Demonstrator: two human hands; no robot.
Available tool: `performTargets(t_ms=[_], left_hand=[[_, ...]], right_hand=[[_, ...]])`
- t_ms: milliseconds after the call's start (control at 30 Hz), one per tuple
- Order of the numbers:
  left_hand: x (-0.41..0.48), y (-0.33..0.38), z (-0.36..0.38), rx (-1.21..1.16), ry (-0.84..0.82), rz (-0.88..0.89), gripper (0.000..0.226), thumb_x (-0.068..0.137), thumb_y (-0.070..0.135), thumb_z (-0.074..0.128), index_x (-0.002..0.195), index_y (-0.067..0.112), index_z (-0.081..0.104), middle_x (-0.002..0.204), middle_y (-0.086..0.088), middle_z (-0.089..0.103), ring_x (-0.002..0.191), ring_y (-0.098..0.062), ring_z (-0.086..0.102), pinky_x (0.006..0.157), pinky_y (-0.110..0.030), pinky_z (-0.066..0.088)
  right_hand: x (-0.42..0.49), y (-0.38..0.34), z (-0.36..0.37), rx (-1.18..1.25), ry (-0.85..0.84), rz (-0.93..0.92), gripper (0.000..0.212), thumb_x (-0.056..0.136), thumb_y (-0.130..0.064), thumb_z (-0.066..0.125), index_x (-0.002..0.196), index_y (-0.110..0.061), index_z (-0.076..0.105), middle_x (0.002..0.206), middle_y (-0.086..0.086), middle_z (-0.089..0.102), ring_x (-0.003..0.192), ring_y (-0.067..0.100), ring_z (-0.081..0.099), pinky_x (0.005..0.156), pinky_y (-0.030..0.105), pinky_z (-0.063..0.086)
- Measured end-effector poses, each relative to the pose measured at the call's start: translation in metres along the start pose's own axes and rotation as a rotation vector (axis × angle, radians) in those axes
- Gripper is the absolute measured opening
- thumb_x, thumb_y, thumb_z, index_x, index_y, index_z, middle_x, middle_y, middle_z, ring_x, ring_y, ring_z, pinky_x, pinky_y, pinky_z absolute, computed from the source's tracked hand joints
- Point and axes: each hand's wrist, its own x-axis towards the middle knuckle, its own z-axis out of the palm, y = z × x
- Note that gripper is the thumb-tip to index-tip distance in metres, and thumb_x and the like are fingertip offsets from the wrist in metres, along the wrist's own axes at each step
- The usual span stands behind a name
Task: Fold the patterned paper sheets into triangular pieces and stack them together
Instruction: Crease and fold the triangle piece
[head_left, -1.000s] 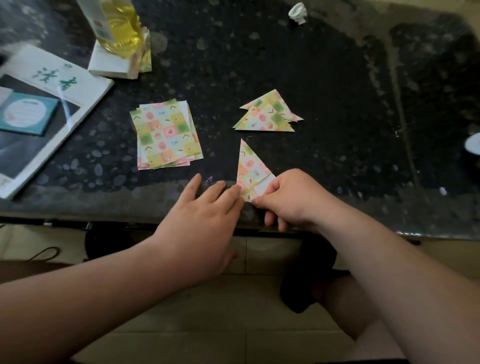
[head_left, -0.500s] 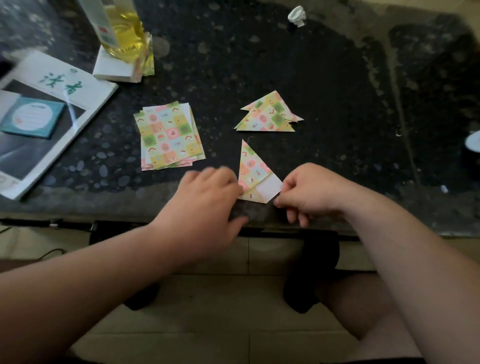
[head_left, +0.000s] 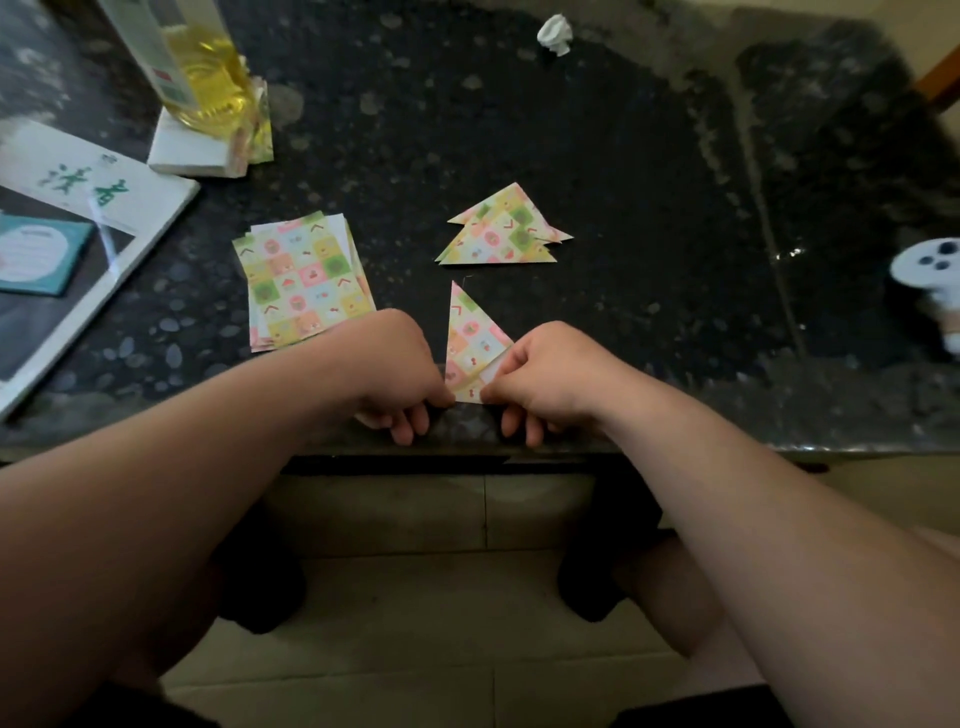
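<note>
Black speckled stone table (head_left: 623, 182) in the head view, and one triangle (head_left: 470, 338) lies at its near edge, tip pointing away from the person. Two hands are on it. The left hand (head_left: 395, 374) is curled up tight, fingertips nipping the triangle's bottom-left corner. The right hand (head_left: 545, 379) is curled as well, pinching the bottom-right flap, and a sliver of white underside shows between its fingers. The lower fingers of both hands hang over the table edge.

Just beyond the triangle's tip sits one pile (head_left: 504, 231) of finished triangles. They overlap, and I can't count the layers. Left of the triangle, partly behind the left hand, is one stack of flat sheets (head_left: 304, 283), slightly fanned and pattern up.

Far left of the triangle there's one book (head_left: 88, 197) with green lettering and one teal card (head_left: 36, 254) lying on it. Beyond the sheets, one bottle (head_left: 197, 62) of yellow liquid stands on one white block (head_left: 192, 150). Well beyond the triangle lies one white wad (head_left: 555, 34). Far right, one blurred white thing (head_left: 930, 267) that I can't make out.
</note>
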Motion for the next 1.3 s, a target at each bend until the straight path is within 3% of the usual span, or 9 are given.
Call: performTargets(t_ms=[267,467,600,733,933,1000,1100,1167,1300], left_hand=[[-0.004,-0.010,-0.007,-0.032,0.028,-0.034,0.021,0.099,0.018,0.066,0.088,-0.001,0.067,0.064,-0.012,0.073,0.052,-0.023,0.068,0.046,-0.028,0.049],[-0.007,-0.020,0.002,-0.058,0.167,0.081,0.020,0.095,0.033,0.070,0.088,0.015,0.068,0.067,-0.001,0.074,0.058,-0.016,0.072,0.051,-0.029,0.056],[-0.011,-0.022,0.015,0.143,0.375,0.308,0.014,0.090,0.041,0.073,0.089,0.032,0.063,0.088,0.013,0.064,0.082,-0.007,0.061,0.069,-0.026,0.051],[-0.008,-0.027,0.026,0.210,0.375,0.417,0.021,0.089,0.038,0.073,0.108,0.033,0.065,0.104,0.015,0.054,0.097,-0.010,0.056,0.088,-0.034,0.054],[-0.007,-0.031,0.023,0.145,0.368,0.401,0.041,0.088,0.035,0.077,0.126,0.034,0.061,0.116,0.017,0.047,0.099,-0.004,0.054,0.088,-0.021,0.047],[-0.007,-0.033,0.017,0.094,0.376,0.393,0.043,0.085,0.035,0.081,0.123,0.037,0.060,0.113,0.018,0.049,0.091,-0.002,0.055,0.079,-0.015,0.044],[-0.006,-0.037,0.006,-0.153,0.366,0.321,0.045,0.078,0.034,0.087,0.110,0.037,0.057,0.104,0.016,0.063,0.082,-0.004,0.065,0.072,-0.020,0.051],[-0.005,-0.040,0.002,-0.433,0.308,0.286,0.040,0.077,0.024,0.089,0.106,0.030,0.063,0.093,0.009,0.075,0.079,-0.011,0.072,0.073,-0.032,0.059],[-0.009,-0.035,0.002,-0.829,0.179,0.264,0.013,0.085,0.009,0.079,0.095,0.013,0.073,0.079,-0.002,0.076,0.073,-0.015,0.068,0.063,-0.027,0.053]], right_hand=[[-0.005,0.004,-0.006,-0.060,0.014,-0.013,0.015,0.098,-0.009,0.059,0.086,-0.012,0.068,0.065,0.003,0.075,0.049,0.014,0.068,0.043,0.023,0.047],[-0.005,0.007,-0.018,-0.204,0.520,-0.120,0.007,0.091,-0.028,0.070,0.093,-0.026,0.064,0.090,-0.008,0.066,0.083,0.011,0.064,0.066,0.027,0.051],[-0.006,-0.002,-0.001,-0.337,0.416,-0.067,0.052,0.082,-0.042,0.077,0.128,-0.024,0.057,0.118,-0.002,0.059,0.104,0.019,0.060,0.084,0.037,0.055],[-0.010,-0.010,0.010,-0.352,0.351,-0.001,0.066,0.076,-0.046,0.083,0.128,-0.023,0.051,0.118,0.000,0.057,0.100,0.020,0.058,0.079,0.038,0.055],[-0.002,-0.013,0.007,-0.269,0.261,0.020,0.015,0.082,-0.030,0.078,0.090,-0.021,0.069,0.090,0.001,0.069,0.080,0.018,0.064,0.065,0.032,0.055],[0.000,-0.010,0.004,-0.202,0.214,-0.018,0.008,0.088,-0.025,0.074,0.084,-0.018,0.072,0.082,-0.001,0.072,0.072,0.013,0.066,0.057,0.029,0.051],[-0.003,-0.003,0.002,0.227,0.108,-0.041,0.007,0.097,-0.017,0.067,0.092,-0.016,0.071,0.070,-0.001,0.068,0.052,0.006,0.055,0.044,0.021,0.038],[-0.005,0.001,0.000,0.502,0.050,-0.060,0.008,0.100,-0.012,0.064,0.097,-0.014,0.071,0.067,0.001,0.065,0.052,0.009,0.049,0.040,0.018,0.031],[-0.009,0.006,-0.002,0.700,-0.035,-0.107,0.007,0.099,-0.010,0.065,0.100,-0.012,0.071,0.066,0.001,0.066,0.054,0.009,0.050,0.042,0.018,0.029]])
